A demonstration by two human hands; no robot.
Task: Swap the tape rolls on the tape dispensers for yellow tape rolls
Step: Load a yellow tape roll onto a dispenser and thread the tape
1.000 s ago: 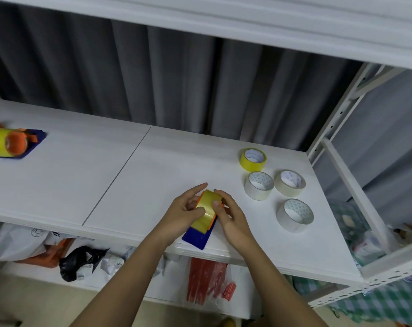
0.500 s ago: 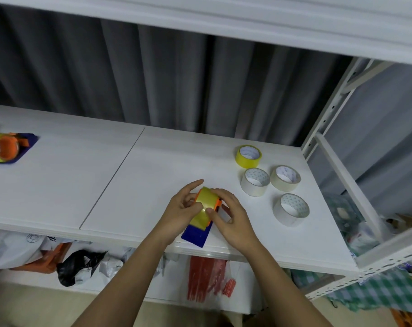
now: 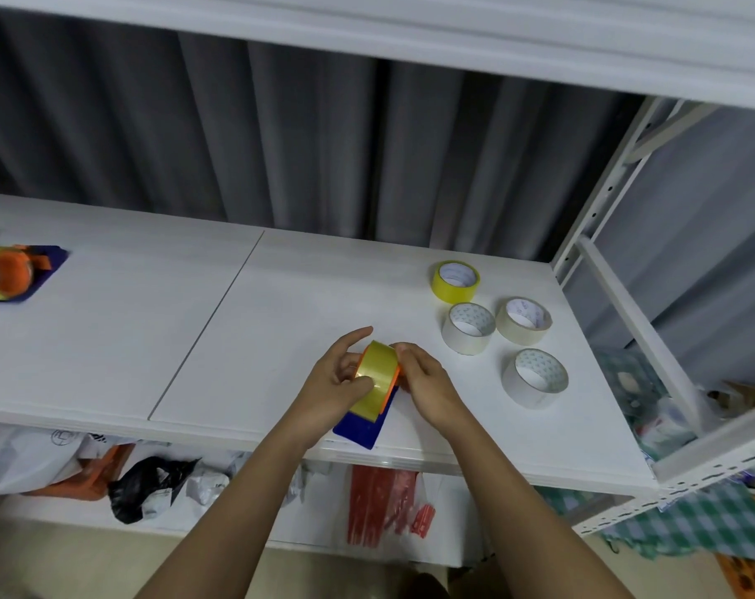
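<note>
A yellow tape roll (image 3: 376,380) stands on edge on a blue and orange tape dispenser (image 3: 365,425) near the shelf's front edge. My left hand (image 3: 337,380) grips the roll from the left, thumb on its face and index finger raised. My right hand (image 3: 425,384) pinches the roll's right side at the orange hub. A second dispenser (image 3: 15,272) loaded with yellow tape lies at the far left. A loose yellow roll (image 3: 455,281) lies flat at the back right.
Three pale tape rolls (image 3: 468,328) (image 3: 523,320) (image 3: 534,377) lie flat right of my hands. The white shelf (image 3: 194,322) has a metal upright (image 3: 600,196) on its right. Bags and red packets sit on the lower shelf (image 3: 380,508).
The view has shifted slightly. My hands have turned the yellow roll more upright on the dispenser, and my right fingers moved onto the roll's right edge.
</note>
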